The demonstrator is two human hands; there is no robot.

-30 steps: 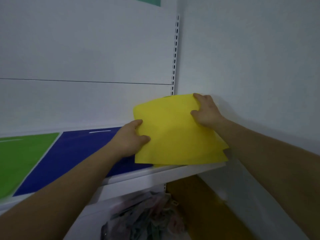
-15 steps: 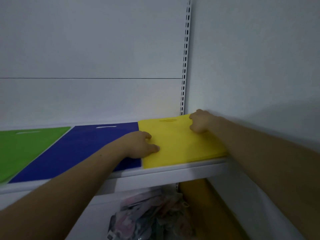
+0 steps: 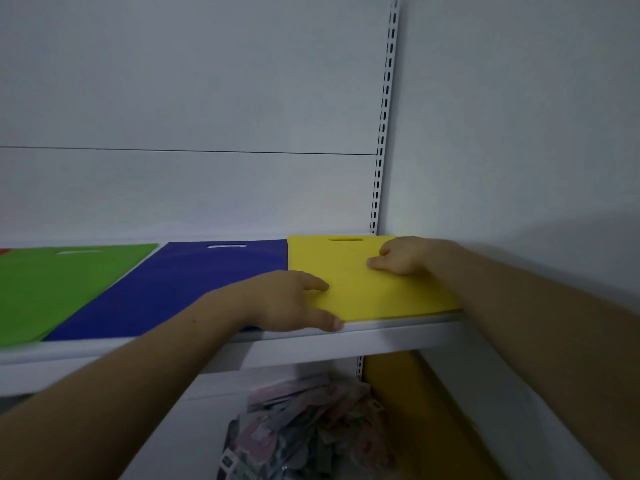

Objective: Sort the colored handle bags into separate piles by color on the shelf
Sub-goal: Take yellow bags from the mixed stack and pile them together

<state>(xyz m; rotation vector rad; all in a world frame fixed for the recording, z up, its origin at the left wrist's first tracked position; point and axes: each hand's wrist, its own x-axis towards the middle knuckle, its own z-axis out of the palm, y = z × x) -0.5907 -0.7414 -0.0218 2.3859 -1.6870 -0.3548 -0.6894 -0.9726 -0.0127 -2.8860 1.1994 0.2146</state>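
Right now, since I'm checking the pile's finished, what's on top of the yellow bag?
On the yellow bag, the left hand rests at the front left corner, the right hand near the back right. The surface beneath them is hidden.

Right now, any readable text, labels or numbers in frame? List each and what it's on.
No readable text in this view.
Yellow bag, blue bag, green bag: plain, no print visible.
Packets under the shelf: some print, too dim and blurred to read.
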